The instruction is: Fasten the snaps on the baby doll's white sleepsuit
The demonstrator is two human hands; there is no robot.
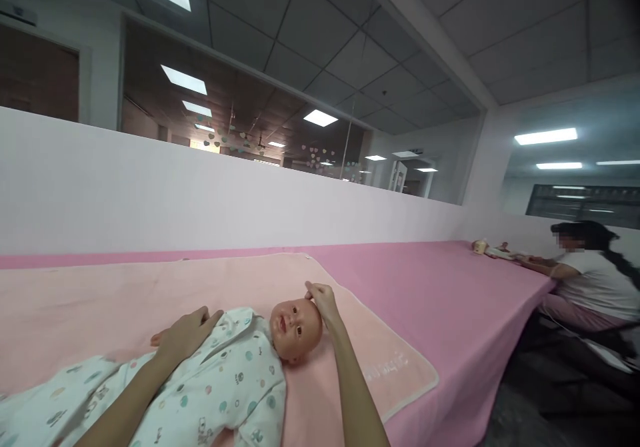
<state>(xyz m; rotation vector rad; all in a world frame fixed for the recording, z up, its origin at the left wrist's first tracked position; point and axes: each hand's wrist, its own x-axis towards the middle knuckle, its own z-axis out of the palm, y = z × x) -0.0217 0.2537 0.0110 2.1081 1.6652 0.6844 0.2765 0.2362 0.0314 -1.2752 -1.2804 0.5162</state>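
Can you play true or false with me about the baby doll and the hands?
1. The plastic baby doll lies on its back on a pale pink towel. True.
2. The right hand touches the doll's feet. False: it touches the top of the doll's head.
3. The left hand rests on the doll's white dotted romper. True.
4. The long table cover is green. False: it is pink.
5. Another person sits further along the table. True.
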